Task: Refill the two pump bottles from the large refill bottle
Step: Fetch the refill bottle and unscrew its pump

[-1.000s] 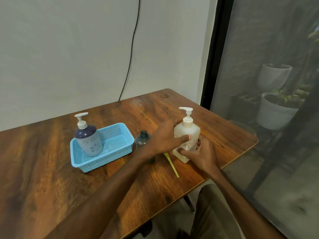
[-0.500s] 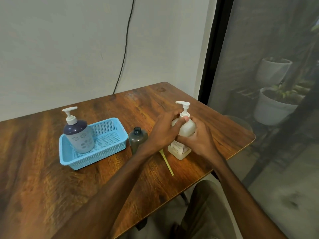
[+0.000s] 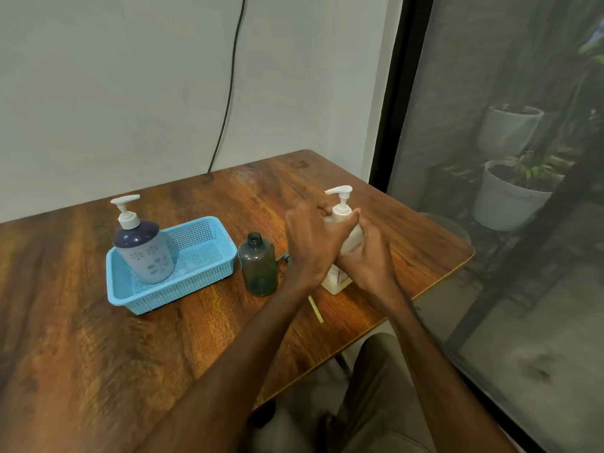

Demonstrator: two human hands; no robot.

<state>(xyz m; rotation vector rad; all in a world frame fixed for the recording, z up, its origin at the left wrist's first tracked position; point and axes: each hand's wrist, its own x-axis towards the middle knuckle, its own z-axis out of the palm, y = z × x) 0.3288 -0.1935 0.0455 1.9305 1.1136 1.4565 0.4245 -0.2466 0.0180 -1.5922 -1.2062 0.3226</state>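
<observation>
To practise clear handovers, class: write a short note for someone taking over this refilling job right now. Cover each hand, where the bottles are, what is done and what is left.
Left hand: grips the cream pump bottle at its pump collar.
Right hand: holds the same bottle's body, upright on the table.
Dark bottle: stands beside it, neck open, no pump fitted.
Purple-topped pump bottle: in the blue basket, pump on.
Done: the dark bottle is open; no pouring shows.
Left: probably remove the cream bottle's pump, pour, refit the pumps.
</observation>
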